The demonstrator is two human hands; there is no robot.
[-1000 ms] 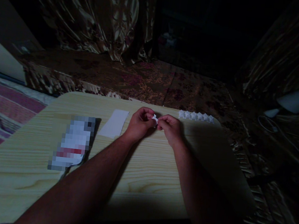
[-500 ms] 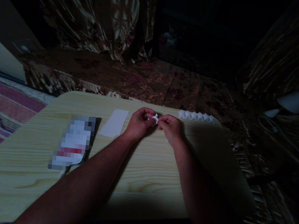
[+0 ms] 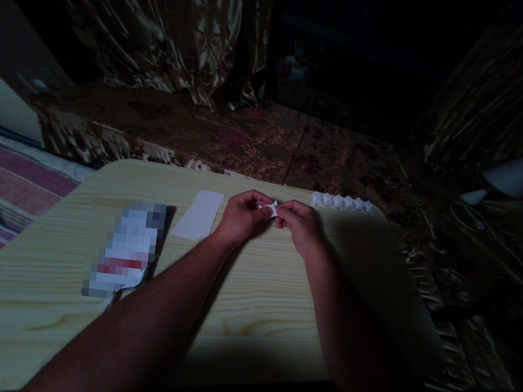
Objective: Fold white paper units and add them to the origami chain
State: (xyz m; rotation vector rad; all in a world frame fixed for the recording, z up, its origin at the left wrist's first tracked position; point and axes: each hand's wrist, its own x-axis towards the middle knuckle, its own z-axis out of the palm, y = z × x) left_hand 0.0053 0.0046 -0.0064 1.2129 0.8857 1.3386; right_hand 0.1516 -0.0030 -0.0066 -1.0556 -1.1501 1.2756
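Head view: the left hand [image 3: 241, 216] and right hand [image 3: 300, 223] both pinch a small folded white paper piece [image 3: 270, 210] between them, over the pale wood-grain table [image 3: 251, 327]; light, even pressure, with the left steadying, should avoid crushing it.

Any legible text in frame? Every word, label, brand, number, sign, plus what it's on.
None readable.
Pixelated object: has a red band; any lettering is obscured.
White paper strip: no print visible.
Small held paper piece: no print visible, mostly covered.
Row of folded white pieces: no marks visible; too small to rule out.
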